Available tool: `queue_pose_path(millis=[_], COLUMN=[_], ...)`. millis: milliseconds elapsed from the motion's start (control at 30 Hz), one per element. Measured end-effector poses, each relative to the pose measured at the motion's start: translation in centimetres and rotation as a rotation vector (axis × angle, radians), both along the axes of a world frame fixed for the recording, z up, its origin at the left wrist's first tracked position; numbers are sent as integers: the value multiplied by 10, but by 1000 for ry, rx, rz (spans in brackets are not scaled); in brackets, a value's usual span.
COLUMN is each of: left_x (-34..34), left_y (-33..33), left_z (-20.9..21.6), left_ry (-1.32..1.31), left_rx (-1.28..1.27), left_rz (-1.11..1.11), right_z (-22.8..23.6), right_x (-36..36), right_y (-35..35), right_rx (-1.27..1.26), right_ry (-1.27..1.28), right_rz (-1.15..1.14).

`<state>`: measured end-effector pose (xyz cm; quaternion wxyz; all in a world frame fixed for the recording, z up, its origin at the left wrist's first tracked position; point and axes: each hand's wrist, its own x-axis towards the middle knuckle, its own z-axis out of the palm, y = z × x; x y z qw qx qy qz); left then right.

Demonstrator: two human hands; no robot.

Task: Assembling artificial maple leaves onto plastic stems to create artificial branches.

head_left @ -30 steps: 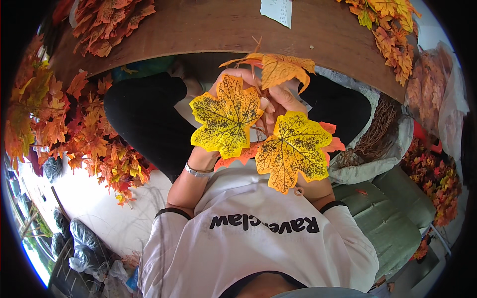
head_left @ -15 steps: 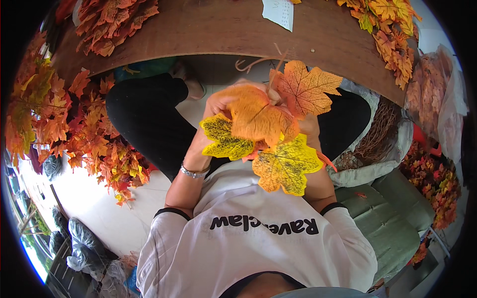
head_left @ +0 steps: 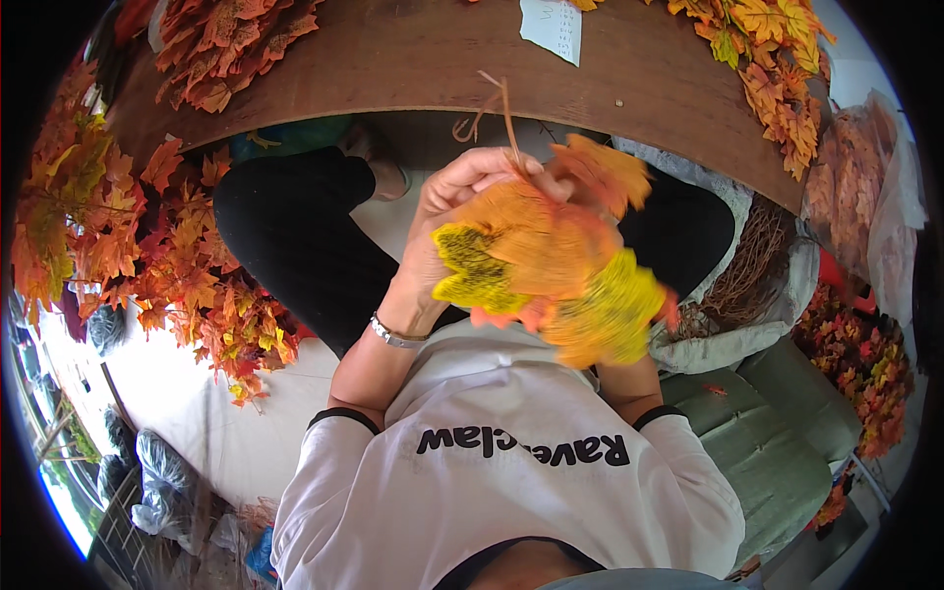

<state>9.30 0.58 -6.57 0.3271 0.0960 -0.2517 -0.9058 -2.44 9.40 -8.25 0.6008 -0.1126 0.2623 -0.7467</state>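
Observation:
In front of my chest is a spray of artificial maple leaves (head_left: 531,236), orange in the middle with yellow, dark-speckled leaves at its lower sides. Its outer leaves are smeared by motion. Thin brown stems (head_left: 507,113) stick up from its top, and one curls at the end. My left hand (head_left: 462,192), with a bracelet at the wrist, is closed round the base of the stems. Close beside it, the fingertips of my right hand (head_left: 560,187) pinch the same spot. Leaves hide most of the right hand and its wrist.
A brown wooden table (head_left: 393,74) curves across ahead, with red-orange leaf bunches (head_left: 231,49) and a paper note (head_left: 551,29) on it. Leaf garlands (head_left: 197,285) hang at the left. On the right are a white sack (head_left: 787,329) of brown stems (head_left: 747,261) and a green cushioned seat (head_left: 757,452).
The leaf spray has swung a little to the right and turned. My left hand has shifted right with it, and the stems have tipped to the left.

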Motion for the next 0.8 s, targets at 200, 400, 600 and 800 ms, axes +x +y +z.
queue_pose_path(millis=[200, 400, 600, 800], left_x=[-1, 4, -3, 7], left_y=[-10, -22, -28, -31], left_z=[2, 4, 7, 9], left_ry=[-172, -18, -91, -236], left_rx=[-1, 13, -329, -392], left_rz=[97, 155, 276, 297], right_z=[10, 18, -9, 33], right_x=[-3, -6, -3, 1], right_y=[-1, -7, -20, -22], right_rx=[39, 108, 20, 360], right_ry=[43, 65, 144, 209], right_rz=[107, 214, 204, 114])
